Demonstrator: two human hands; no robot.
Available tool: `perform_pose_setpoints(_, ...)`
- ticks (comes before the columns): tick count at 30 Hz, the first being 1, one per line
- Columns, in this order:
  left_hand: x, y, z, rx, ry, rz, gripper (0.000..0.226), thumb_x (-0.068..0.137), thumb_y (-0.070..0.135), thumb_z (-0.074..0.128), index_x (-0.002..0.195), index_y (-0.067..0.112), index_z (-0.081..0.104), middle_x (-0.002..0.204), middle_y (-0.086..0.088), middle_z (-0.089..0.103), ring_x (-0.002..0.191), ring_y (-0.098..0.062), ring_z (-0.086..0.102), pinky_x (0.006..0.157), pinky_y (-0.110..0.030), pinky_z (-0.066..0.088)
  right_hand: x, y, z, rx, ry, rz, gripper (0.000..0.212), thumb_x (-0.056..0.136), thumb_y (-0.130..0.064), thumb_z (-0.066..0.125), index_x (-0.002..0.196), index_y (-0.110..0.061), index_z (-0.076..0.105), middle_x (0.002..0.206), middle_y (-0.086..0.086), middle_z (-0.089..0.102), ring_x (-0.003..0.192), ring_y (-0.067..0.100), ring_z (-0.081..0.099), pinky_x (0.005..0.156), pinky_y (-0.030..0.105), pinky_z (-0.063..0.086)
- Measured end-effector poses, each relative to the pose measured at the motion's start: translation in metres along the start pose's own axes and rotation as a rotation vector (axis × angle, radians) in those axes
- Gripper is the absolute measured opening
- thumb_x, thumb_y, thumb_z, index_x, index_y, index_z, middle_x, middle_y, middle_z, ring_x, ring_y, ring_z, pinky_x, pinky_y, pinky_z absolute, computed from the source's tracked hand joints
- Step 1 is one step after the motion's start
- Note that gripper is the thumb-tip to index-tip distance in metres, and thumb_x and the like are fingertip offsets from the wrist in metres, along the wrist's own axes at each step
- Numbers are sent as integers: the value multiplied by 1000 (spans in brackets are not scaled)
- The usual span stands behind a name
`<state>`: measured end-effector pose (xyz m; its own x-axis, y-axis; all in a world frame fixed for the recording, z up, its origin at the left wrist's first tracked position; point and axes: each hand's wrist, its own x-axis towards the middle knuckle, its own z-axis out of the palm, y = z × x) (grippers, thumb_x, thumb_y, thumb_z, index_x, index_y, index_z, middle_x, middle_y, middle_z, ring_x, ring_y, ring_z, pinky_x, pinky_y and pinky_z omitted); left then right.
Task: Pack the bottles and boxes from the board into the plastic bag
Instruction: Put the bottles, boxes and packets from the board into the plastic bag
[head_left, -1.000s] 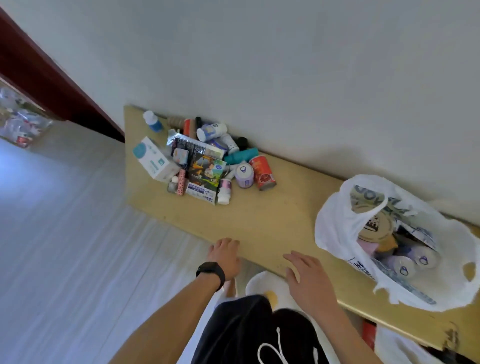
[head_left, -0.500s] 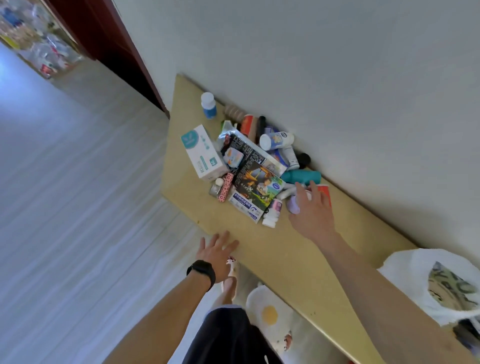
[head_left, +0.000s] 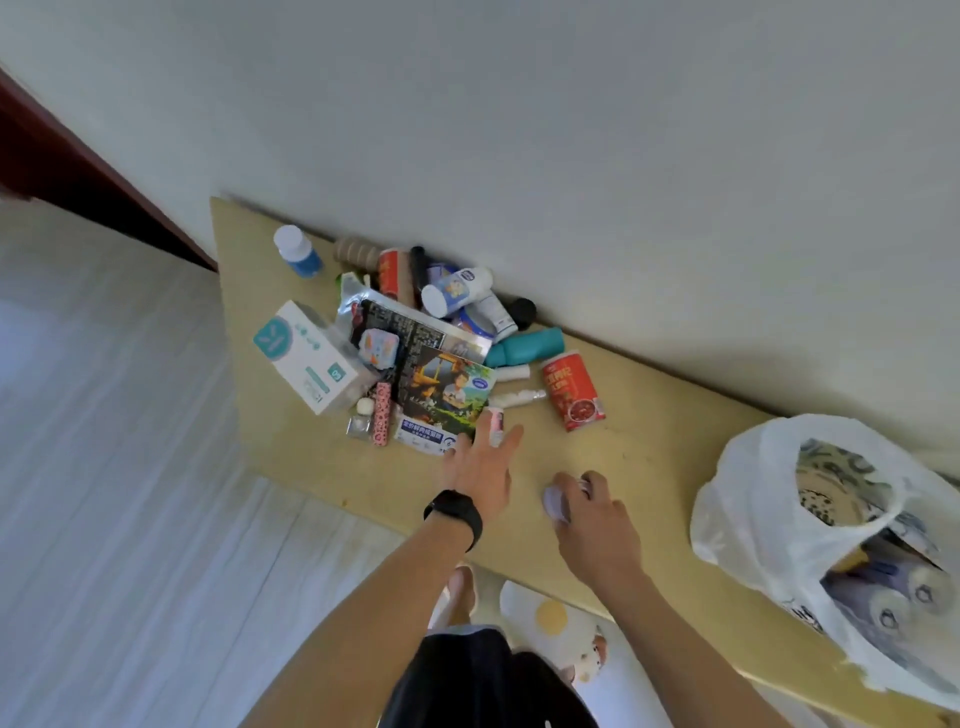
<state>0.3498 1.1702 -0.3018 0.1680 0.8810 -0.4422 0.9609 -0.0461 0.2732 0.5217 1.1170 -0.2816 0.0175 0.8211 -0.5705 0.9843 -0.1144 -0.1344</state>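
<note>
the right hand (head_left: 592, 519) has drawn back from the pile and now grips the small lilac bottle (head_left: 556, 503) over the bare board (head_left: 649, 441), between the pile and the gaping plastic bag (head_left: 753, 493) at the right. the left hand (head_left: 480, 467) has left the board's edge; its straight fingers reach a pink-capped bottle (head_left: 494, 422) beside the picture box (head_left: 441, 395). the red can (head_left: 571, 397) lies just beyond.
</note>
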Motion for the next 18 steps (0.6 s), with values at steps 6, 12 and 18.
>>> perform_pose_setpoints(6, 30, 17, 0, 81, -67, -53, 61, 89, 21, 61, 139, 24, 28, 151, -11, 15, 102, -37, 59, 78, -45, 51, -46, 43, 35, 140, 45, 171, 42, 90, -32, 53, 130, -37, 40, 139, -2, 36, 84, 29, 56, 68, 36, 48)
perform_pose_setpoints(12, -2, 41, 29, 98, -218, 106, 70, 86, 14, 64, 145, 28, 28, 154, -1, 12, 106, -34, 58, 89, -39, 51, -62, 69, 45, 267, 48, 197, 50, 91, -32, 55, 137, -37, 37, 142, 0, 35, 85, 31, 63, 72, 37, 53)
perform_pose_setpoints(18, -41, 87, 42, -345, -239, -11, 75, 73, 14, 69, 139, 22, 36, 143, -1, 30, 101, -28, 58, 84, -36, 51, -96, 109, 17, 858, 13, 300, 60, 80, -39, 70, 134, -40, 45, 127, -6, 50, 101, 20, 59, 78, 26, 45)
